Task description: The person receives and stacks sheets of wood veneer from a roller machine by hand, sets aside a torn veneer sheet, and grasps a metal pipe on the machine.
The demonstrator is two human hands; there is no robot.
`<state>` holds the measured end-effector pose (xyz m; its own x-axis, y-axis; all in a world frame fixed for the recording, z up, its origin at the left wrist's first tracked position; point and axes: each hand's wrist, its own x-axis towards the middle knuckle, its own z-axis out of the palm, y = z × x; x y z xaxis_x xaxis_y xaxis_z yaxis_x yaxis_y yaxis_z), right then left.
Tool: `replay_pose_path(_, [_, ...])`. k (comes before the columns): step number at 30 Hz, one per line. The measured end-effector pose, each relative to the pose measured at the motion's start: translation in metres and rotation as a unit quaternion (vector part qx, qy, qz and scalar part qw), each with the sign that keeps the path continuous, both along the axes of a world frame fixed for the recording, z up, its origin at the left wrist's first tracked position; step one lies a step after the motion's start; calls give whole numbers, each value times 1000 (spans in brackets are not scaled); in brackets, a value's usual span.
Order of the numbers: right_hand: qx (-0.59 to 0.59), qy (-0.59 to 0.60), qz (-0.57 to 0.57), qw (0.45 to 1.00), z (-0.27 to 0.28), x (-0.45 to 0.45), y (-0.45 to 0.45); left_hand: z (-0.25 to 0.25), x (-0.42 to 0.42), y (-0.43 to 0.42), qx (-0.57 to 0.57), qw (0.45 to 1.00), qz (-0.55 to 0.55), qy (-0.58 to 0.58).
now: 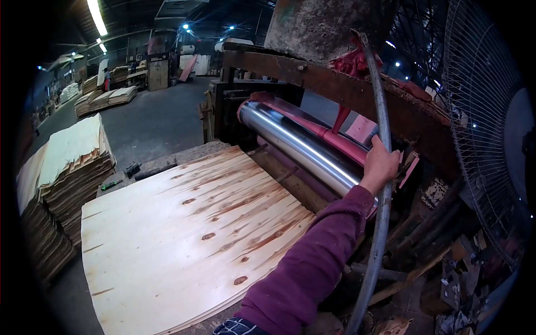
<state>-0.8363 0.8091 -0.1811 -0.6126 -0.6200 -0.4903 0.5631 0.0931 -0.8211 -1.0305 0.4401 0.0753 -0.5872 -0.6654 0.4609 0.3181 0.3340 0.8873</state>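
My left hand (pixel 382 165), in a purple sleeve, reaches across to the right and is closed around a long grey metal pipe (pixel 379 229). The pipe slants up from the lower edge to the machine's beam. Left of the hand lies a shiny steel roller (pixel 301 142). Behind the roller, pinkish-red liquid (pixel 341 118) runs down from above. Below my arm, a pale wood veneer sheet (pixel 167 223) with brown knots and streaks lies flat on top of other sheets. My right hand is out of view.
A tall stack of veneer sheets (pixel 72 184) stands at the left. A large wire-caged fan (pixel 486 111) is close on the right. The rusty machine beam (pixel 312 70) crosses above the roller. Scrap and debris (pixel 446 290) lie at lower right. A person (pixel 106 79) stands far back.
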Motion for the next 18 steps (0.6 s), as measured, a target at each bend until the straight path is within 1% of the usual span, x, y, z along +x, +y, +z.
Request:
replay_pose_path(3, [-37, 0, 32, 999, -13, -10, 4, 6, 4, 0, 12, 1000, -17, -7])
replay_pose_path(6, [-18, 14, 9, 1000, -16, -10, 3, 9, 3, 0, 18, 1000, -20, -3])
replay_pose_path(8, [-9, 20, 11, 1000, -9, -7, 0, 6, -6, -2, 9, 1000, -9, -4])
replay_pose_path(12, [22, 42, 4, 999, 8, -1, -7, 7, -5, -2, 37, 999, -27, -7])
replay_pose_path(15, [26, 40, -3, 999, 8, 2, -11, 8, -2, -2, 42, 999, -32, -12])
replay_pose_path(18, [2, 49, 32, 998, 8, 0, -10, 9, 2, -3, 34, 999, -22, -22])
